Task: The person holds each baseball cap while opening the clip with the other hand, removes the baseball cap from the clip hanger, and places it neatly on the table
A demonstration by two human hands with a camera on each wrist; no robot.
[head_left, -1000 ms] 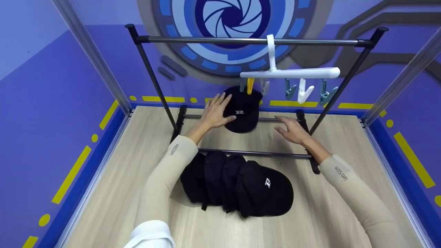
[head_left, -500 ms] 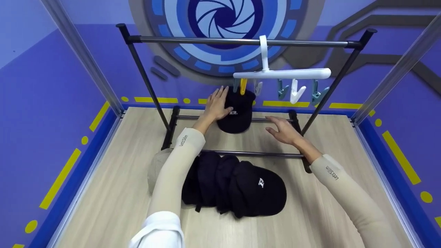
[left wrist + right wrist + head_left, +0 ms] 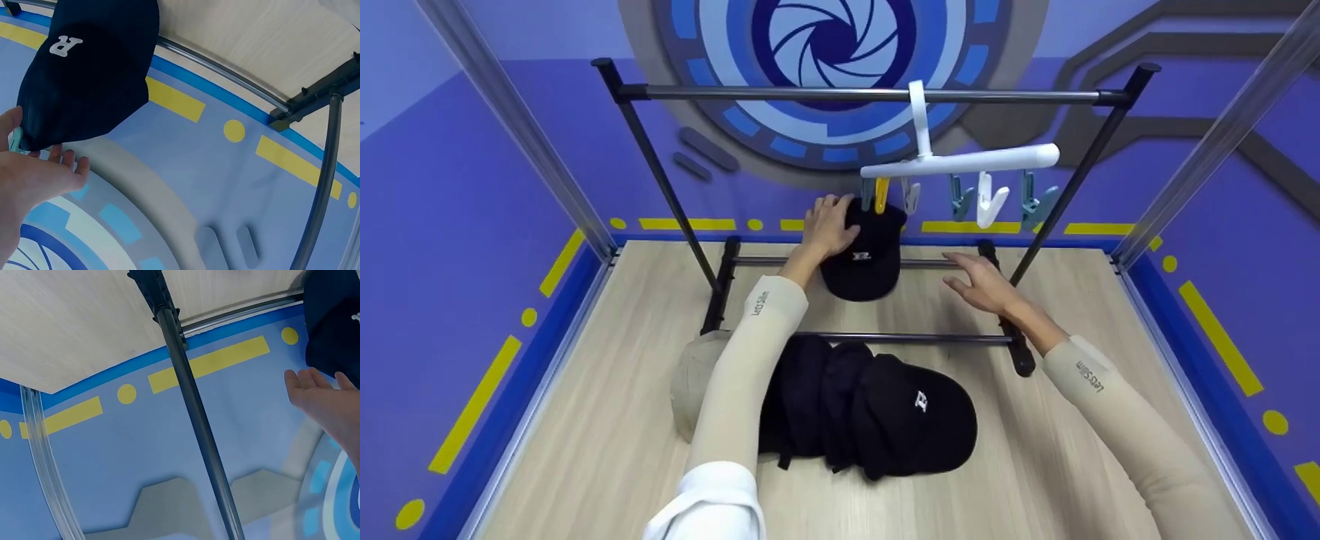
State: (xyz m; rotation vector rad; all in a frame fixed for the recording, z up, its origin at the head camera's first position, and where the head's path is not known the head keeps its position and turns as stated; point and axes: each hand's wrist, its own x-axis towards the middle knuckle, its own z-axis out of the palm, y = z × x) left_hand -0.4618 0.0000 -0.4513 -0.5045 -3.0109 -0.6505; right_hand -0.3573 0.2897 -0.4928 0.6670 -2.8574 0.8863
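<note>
A black cap [image 3: 861,259] with a white letter on its front hangs under the left end of a white clip hanger [image 3: 960,160], near a yellow clip [image 3: 880,195] and a teal one. My left hand [image 3: 829,225] is at the cap's left side, thumb toward its front. In the left wrist view, that hand's loosely bent fingers lie along the cap's [image 3: 93,73] crown edge, beside a green clip [image 3: 16,139]. To the right of the cap, apart from it, my right hand [image 3: 981,283] is held with loose fingers and holds nothing.
The hanger hooks over the top bar [image 3: 780,94] of a black rack. More clips, including a white one [image 3: 990,201], dangle on its right half. In front of the rack lies a row of dark caps [image 3: 919,420] with a beige cap [image 3: 694,382] at its left end.
The head view has shifted. The left fingers, earlier spread more, are now drawn in around the cap's side. The hanger has turned slightly, its left end nearer. The right hand stays about where it was.
</note>
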